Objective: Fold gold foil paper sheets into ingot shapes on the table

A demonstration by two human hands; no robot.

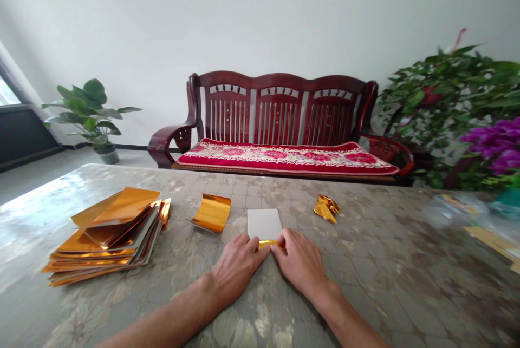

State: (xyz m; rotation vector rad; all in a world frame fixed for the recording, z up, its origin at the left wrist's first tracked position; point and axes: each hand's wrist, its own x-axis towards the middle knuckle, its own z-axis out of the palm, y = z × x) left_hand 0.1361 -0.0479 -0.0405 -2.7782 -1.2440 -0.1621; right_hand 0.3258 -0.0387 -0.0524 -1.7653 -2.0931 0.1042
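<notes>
A sheet of gold foil paper (264, 223) lies white side up on the table, its near edge turned over into a narrow gold strip. My left hand (239, 257) pinches the left end of that strip, fingers curled and thumb pointing inward. At the right end, my right hand (301, 259) holds the same fold between thumb and fingers. The thumbs nearly meet at the front of the fold. Beyond my left hand rests a curved gold sheet (213, 214). A crumpled, folded gold foil piece (326, 208) sits beyond my right hand.
A loose stack of gold foil sheets (109, 240) stands on the left of the patterned table (382, 250). Clear plastic packaging (457, 210) and tan card (489, 242) lie at the right. Behind are a wooden bench (280, 115) and potted plants (91, 112).
</notes>
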